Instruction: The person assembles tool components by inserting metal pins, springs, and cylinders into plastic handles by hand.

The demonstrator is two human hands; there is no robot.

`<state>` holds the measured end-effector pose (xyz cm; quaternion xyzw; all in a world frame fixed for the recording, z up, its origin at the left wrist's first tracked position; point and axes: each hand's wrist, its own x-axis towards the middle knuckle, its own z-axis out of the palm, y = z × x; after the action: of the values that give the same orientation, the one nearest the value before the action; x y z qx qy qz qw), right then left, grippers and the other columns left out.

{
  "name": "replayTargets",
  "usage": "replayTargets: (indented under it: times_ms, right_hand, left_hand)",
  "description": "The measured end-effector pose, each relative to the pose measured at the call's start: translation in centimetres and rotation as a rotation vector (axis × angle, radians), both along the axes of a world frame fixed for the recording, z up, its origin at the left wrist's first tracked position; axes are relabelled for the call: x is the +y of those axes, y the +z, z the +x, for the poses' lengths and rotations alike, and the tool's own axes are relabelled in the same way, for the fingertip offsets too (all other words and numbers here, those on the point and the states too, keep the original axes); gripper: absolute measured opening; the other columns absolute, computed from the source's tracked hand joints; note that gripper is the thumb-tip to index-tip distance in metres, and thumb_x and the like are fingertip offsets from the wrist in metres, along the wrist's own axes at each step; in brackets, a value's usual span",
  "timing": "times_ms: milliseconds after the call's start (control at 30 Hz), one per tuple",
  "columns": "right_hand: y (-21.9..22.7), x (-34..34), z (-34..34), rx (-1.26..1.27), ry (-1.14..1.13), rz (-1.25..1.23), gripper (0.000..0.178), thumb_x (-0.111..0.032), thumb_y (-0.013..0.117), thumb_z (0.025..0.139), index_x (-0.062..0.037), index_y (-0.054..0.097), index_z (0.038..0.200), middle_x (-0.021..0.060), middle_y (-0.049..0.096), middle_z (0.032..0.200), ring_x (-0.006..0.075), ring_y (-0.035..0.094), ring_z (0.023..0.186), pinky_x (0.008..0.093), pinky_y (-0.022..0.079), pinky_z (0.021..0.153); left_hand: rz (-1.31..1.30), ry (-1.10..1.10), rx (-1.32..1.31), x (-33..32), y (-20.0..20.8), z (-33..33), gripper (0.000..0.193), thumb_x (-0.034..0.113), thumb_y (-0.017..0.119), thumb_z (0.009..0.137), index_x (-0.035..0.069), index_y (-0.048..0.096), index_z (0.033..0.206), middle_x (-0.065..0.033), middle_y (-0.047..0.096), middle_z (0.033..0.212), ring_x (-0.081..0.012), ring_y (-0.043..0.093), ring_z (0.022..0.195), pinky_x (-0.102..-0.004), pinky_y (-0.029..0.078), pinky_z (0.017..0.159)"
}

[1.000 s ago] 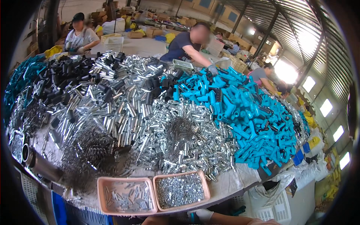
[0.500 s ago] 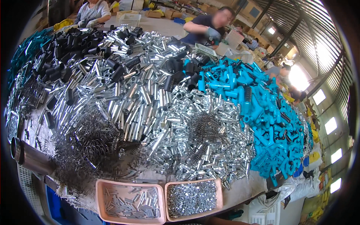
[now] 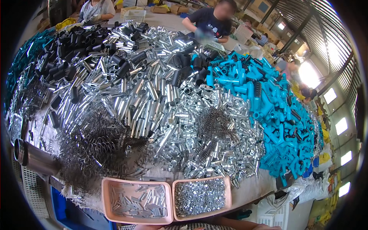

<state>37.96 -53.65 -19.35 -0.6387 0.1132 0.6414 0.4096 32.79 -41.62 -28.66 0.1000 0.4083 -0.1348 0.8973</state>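
Neither of my hands shows; only a strip of bare arm and some checked cloth appear at the lower edge. Nearest to them are two pink plastic trays at the table's front. Small metal pins lie loose in the left tray, and the right tray holds a layer of tiny silver parts. Behind the trays rise a tangle of dark coil springs, a smaller clump of springs and a heap of silver metal fittings.
Shiny tubes, black sleeves and teal plastic pieces cover the table. A large metal cylinder lies at the left edge. Across the table are a person in a dark shirt and another in light clothes.
My view has shifted slightly, so the trays sit a little higher and farther right. The person in the dark shirt has changed posture, showing more of the chest. More of my arm shows below.
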Motion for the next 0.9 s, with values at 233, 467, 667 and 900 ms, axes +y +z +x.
replayTargets:
  times_ms: [233,467,667,900]
  right_hand:
    - [0.7,0.4,-0.4,-0.038,0.059,0.084,0.031,-0.025,0.065,0.093,-0.0008,0.067,0.113,0.0083,0.072,0.101,0.0177,0.066,0.091,0.0314,0.052,0.086]
    - [0.4,4.3,-1.3,-0.11,0.179,0.201,0.028,-0.025,0.064,0.095,0.0003,0.07,0.107,0.0071,0.072,0.099,0.017,0.066,0.088,0.0303,0.052,0.085]
    - [1.5,7.5,-2.7,0.048,0.122,0.218,0.026,-0.018,0.056,0.099,0.0017,0.07,0.107,0.0071,0.073,0.089,0.0171,0.067,0.077,0.0295,0.054,0.075]
    - [-15.6,9.2,-3.3,-0.544,0.469,0.216,0.037,-0.026,0.04,0.106,-0.0018,0.062,0.124,0.0113,0.064,0.111,0.0216,0.055,0.104,0.0372,0.049,0.093]
  left_hand:
    - [0.085,0.031,0.006,2.0,2.6,-1.3,0.034,0.033,0.041,0.105,0.012,0.066,0.114,-0.0093,0.068,0.11,-0.0246,0.063,0.092,-0.0412,0.053,0.089]
    - [0.197,0.127,-0.019,5.4,5.3,-0.7,0.034,0.033,0.042,0.105,0.011,0.066,0.115,-0.0094,0.068,0.11,-0.0249,0.063,0.091,-0.0406,0.053,0.089]
    - [0.254,0.09,-0.029,4.7,7.6,-1.3,0.034,0.033,0.042,0.105,0.011,0.066,0.116,-0.0094,0.068,0.111,-0.0252,0.063,0.09,-0.04,0.053,0.088]
    - [0.433,-0.035,0.025,6.7,12.3,-2.3,0.035,0.033,0.042,0.105,0.01,0.065,0.116,-0.0094,0.068,0.111,-0.0255,0.063,0.089,-0.0394,0.054,0.088]
